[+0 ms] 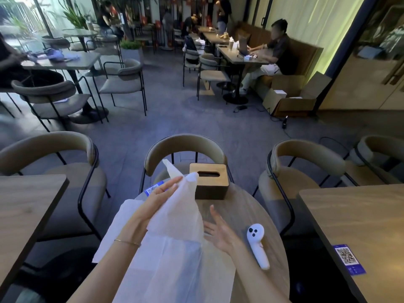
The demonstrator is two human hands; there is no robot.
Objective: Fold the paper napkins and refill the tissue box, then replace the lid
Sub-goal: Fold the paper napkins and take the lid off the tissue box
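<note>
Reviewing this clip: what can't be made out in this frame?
- Tissue box contents: head view, lid on, slot dark.
- Napkin grip: left hand fingers partly hidden behind the sheet.
- Napkin stack: count unreadable, cut by bottom edge.
- QR sticker: partly covered.

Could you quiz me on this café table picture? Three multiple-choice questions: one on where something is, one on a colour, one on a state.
1. Where is the tissue box?
A. on the round table's far edge
B. on a chair
C. on the floor

2. What colour is the controller?
A. black
B. white
C. red

3. What is the left hand doing?
A. resting empty
B. holding up a napkin
C. lifting the lid

Answers: 1 A, it stands beyond both hands; 2 B, white with dark buttons; 3 B, the sheet hangs from it while the right hand is open.
</note>
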